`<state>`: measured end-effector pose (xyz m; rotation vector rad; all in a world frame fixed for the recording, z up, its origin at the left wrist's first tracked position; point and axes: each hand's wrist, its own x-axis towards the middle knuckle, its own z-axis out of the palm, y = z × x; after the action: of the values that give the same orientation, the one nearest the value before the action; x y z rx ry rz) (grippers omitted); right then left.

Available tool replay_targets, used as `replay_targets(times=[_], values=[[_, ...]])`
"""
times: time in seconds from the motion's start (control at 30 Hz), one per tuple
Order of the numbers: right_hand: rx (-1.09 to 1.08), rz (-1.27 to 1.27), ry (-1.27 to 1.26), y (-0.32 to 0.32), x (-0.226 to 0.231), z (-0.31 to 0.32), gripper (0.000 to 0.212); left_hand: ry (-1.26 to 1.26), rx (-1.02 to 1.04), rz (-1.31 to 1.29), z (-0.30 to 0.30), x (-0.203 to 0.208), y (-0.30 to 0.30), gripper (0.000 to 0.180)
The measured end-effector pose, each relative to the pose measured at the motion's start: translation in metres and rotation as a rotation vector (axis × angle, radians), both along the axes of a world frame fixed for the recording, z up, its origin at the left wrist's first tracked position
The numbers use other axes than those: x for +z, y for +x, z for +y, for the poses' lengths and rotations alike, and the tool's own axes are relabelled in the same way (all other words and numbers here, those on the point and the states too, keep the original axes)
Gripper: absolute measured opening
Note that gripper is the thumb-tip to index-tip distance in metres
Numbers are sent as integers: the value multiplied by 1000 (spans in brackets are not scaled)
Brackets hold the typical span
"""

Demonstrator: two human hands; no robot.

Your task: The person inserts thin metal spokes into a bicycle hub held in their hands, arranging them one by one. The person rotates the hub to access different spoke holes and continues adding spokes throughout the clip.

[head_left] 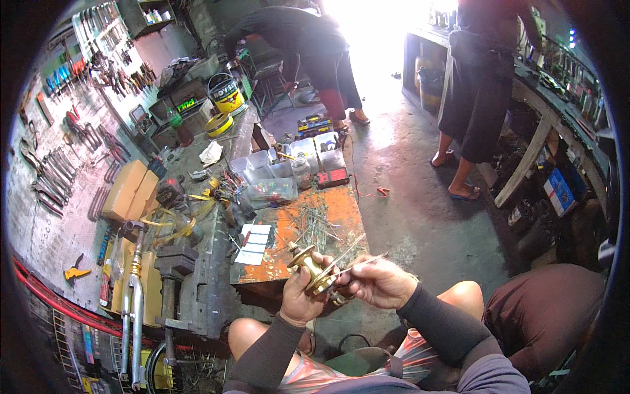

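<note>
My left hand [296, 301] is closed around a gold bicycle hub [304, 260], which is held tilted above my lap. Close beside it, my right hand [382, 284] has its fingers pinched on thin metal spokes [349, 252]. One spoke slants up and to the right from the hub's lower flange; exactly where its end sits is hidden by my fingers. Just beyond my hands, a pile of loose spokes [316, 224] lies on a worn orange tabletop [278, 228]. A white sheet of paper [254, 245] rests at its left edge.
To the left stand a bench vise [178, 262] and a silver bicycle fork [134, 289]. Clear plastic bins [272, 189] sit behind the spokes. Tools hang on the left wall. One person [298, 39] bends over at the back; another [482, 85] stands at the right bench.
</note>
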<state>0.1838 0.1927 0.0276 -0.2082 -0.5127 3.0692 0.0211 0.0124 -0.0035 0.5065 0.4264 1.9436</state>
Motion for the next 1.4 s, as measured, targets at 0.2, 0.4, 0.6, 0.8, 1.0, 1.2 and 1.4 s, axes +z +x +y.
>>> replay_targets(times=[0.2,0.4,0.6,0.8,1.0,1.2,1.4], values=[[-178,-130,850,16,33,39,13,27,-16,-198,1,10,-9,43],[-238,-107,2059,12,26,20,17,-63,0,-255,4,-3,-8,41],[-185,-48,1944,11,13,14,16,-248,70,-28,-4,-1,-10,42],[-379,-2,2065,17,21,6,14,-341,97,-13,-4,17,-16,41],[-198,2,1920,11,21,-5,16,-389,269,73,-1,8,-20,39],[-267,-2,1887,7,15,-15,14,-292,587,298,3,5,-4,43],[-494,58,2135,11,7,-10,14,-280,396,344,0,10,-13,47]])
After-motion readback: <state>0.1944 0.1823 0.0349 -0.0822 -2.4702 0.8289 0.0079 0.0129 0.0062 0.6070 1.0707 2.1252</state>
